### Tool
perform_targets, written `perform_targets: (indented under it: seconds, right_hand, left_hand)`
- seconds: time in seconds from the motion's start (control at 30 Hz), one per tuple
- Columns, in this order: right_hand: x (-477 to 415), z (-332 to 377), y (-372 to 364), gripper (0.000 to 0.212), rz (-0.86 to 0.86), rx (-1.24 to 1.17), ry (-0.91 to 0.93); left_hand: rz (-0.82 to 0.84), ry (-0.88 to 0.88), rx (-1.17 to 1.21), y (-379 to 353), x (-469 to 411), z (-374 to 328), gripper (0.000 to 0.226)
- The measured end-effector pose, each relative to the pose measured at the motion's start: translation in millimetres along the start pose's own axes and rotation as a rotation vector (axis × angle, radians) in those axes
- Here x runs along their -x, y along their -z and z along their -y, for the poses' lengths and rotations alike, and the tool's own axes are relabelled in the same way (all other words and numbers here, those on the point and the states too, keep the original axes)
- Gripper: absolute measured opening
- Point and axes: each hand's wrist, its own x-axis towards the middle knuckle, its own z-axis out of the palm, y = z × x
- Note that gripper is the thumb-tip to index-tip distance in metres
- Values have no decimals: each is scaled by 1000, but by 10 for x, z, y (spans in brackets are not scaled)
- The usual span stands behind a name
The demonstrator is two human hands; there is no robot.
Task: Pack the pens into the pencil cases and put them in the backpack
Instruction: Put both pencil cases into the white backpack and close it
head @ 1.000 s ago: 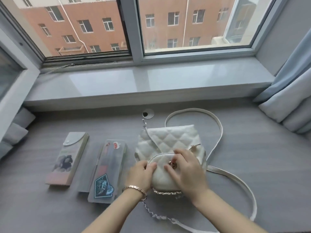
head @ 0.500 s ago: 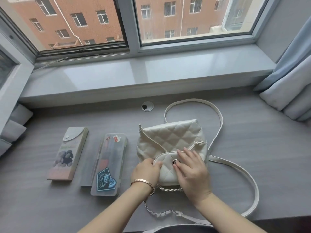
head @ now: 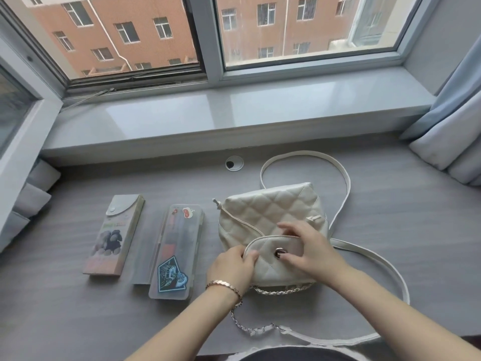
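A small white quilted backpack (head: 273,207) lies flat on the grey desk, its flap toward me. My left hand (head: 231,267) pinches the flap's left edge, and my right hand (head: 309,248) holds its right side, thumb beside the round metal snap (head: 279,254). Left of the bag lies a frosted plastic pencil case (head: 177,254) with stickers, lid shut, pens dimly visible inside. Further left is a second pencil case (head: 114,235) with a snap tab and a picture on it, also shut.
The bag's white strap (head: 346,183) loops behind it and another runs round my right arm, joined to a chain (head: 250,327) near the desk's front edge. A cable grommet (head: 234,163) sits at the back. A raised windowsill (head: 234,113) borders the desk; curtains (head: 453,131) hang at right.
The flap has been lifted slightly off the bag body, and the snap now shows between my hands. My right hand's fingers have moved up onto the flap's upper edge.
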Motion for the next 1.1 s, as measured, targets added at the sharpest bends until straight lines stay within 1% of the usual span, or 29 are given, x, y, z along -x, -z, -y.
perform_targets:
  seconds: [0.03,0.07,0.1,0.17,0.2,0.27,0.3,0.33,0.37,0.4,0.43,0.47,0.5,0.53,0.57,0.63,0.67,0.7,0.73,0.77,0.87,0.9,0.97,1.03,1.1]
  right_hand:
    - [-7,22,9,45,10,-21,-41]
    - [-13,43,31,41,29,-45,-60]
    - [-10,68,58,35,56,-68,-73]
    - [15,115,108,28,107,-96,-90]
    - [31,133,120,25,124,-90,-82]
    - [82,179,124,21,138,-30,10]
    - [119,198,133,17,136,15,87]
    - [162,211,144,12,137,72,170]
    - [207,227,159,12,151,134,232]
    - [257,241,170,22,179,181,250]
    - [300,247,178,35,227,183,214]
    - [323,259,200,46,288,149,105]
    - [333,260,217,50,350,105,-46]
    - [329,252,216,50,383,100,-193]
    - [313,220,189,47,370,117,-283]
    - [271,204,114,30,215,179,-362]
    - [244,228,70,29,139,192,-391]
    - [217,271,12,38,99,191,-414]
    - [194,307,-52,44,78,213,-413]
    - [171,335,-115,45,50,269,-388]
    - [158,384,-220,41,-107,369,-305]
    - [166,382,-241,39,-138,368,-276]
    - [206,362,-259,31,-153,357,-189]
    - [240,371,-259,19,-155,244,-107]
    - [212,416,-183,17,-200,54,-116]
  left_hand:
    - [-33,-67,-3,11,56,31,38]
    - [-82,-175,12,34,111,70,36]
    - [-139,-313,40,70,155,121,32]
    - [-214,-582,39,168,159,215,34]
    - [-228,-683,-6,214,120,250,33]
    - [-205,-798,-155,268,30,282,26]
    - [-196,-819,-236,273,-3,270,29]
    - [-187,-821,-313,267,-24,252,38]
    - [-171,-809,-380,260,-35,220,49]
    - [-158,-795,-437,244,-40,188,60]
    - [-154,-775,-482,220,-37,150,70]
    - [-168,-761,-504,194,-39,113,76]
    - [-184,-753,-509,175,-38,75,76]
    - [-203,-759,-504,156,-35,47,73]
    - [-218,-773,-498,141,-26,31,68]
    - [-238,-804,-476,122,-8,34,57]
    - [-244,-811,-449,123,0,41,49]
    - [-250,-810,-415,126,0,49,42]
    - [-253,-807,-388,131,1,49,35]
    - [-252,-804,-373,132,6,39,31]
    - [-226,-787,-332,128,14,18,19]
    - [-216,-775,-316,144,19,5,16]
    - [-222,-770,-349,182,46,-57,19]
    - [-244,-777,-411,207,71,-122,23]
    - [-272,-783,-449,188,95,-144,20]
